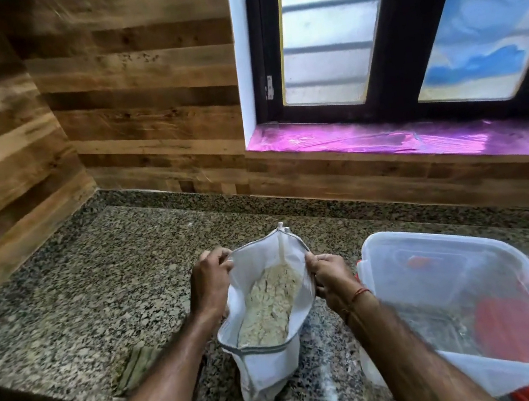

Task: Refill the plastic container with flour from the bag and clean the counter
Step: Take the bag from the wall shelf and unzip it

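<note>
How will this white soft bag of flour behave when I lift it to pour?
Probably floppy: the white soft bag sags and creases, its mouth held wide by the left hand and right hand. Likely bottom-heavy, since the flour lies low inside. It may slump unsupported.

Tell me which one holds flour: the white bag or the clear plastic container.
The white zippered bag, flour visible inside; the clear plastic container shows none.
</note>
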{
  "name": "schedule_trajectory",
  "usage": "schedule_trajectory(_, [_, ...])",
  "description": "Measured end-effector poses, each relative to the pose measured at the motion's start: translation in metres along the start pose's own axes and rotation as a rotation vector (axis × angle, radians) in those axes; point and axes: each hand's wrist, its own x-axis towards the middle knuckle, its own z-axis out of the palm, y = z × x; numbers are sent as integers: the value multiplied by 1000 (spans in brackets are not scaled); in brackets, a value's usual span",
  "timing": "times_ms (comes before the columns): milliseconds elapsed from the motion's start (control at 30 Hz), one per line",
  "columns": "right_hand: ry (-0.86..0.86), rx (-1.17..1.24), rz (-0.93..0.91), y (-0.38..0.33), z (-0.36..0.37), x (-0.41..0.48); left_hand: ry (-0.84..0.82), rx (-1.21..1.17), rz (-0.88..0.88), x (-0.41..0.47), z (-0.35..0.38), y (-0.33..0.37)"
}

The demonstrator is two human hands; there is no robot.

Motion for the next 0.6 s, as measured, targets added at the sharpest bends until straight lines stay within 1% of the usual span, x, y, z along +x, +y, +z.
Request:
schedule_trajectory(33, [-22, -14, -6, -2, -2, 1, -66, -25, -41, -2, -2, 3])
schedule_trajectory(67, [-55, -31, -12, -5, -2, 1, -174, -40, -103, -4, -2, 3])
schedule_trajectory(133, [-133, -75, -24, -13, -1, -3, -431, 61, -217, -13, -4, 9])
schedule_trajectory(167, [-168, -97, -28, -16, 0, -4, -474, 113, -240, -19, -5, 11])
schedule_trajectory(200, [-193, -117, -32, -18, 1, -4, -442, 153, -251, -23, -5, 10])
schedule_trajectory(233, [-210, -123, -33, -19, 1, -5, -364, 176, -242, -27, -8, 11])
schedule_trajectory(300, [-240, -125, -28, -18, 2, -4, -219, 121, -269, -30, -14, 9])
schedule_trajectory(333, [-254, -120, -19, -16, 3, -3, -216, 82, -287, -31, -15, 12])
schedule_trajectory(433, [-279, -107, 1, -11, 6, -5, -297, 10, -358, -33, -4, 29])
schedule_trajectory(500, [-287, -112, 1, -7, 7, -7, -281, -19, -447, -30, 9, 39])
schedule_trajectory(533, [-296, -118, -2, -6, 5, -8, -266, -25, -488, -28, 15, 42])
schedule_trajectory(600, [-310, -116, 0, -6, -1, -7, -309, 21, -528, -25, 23, 45])
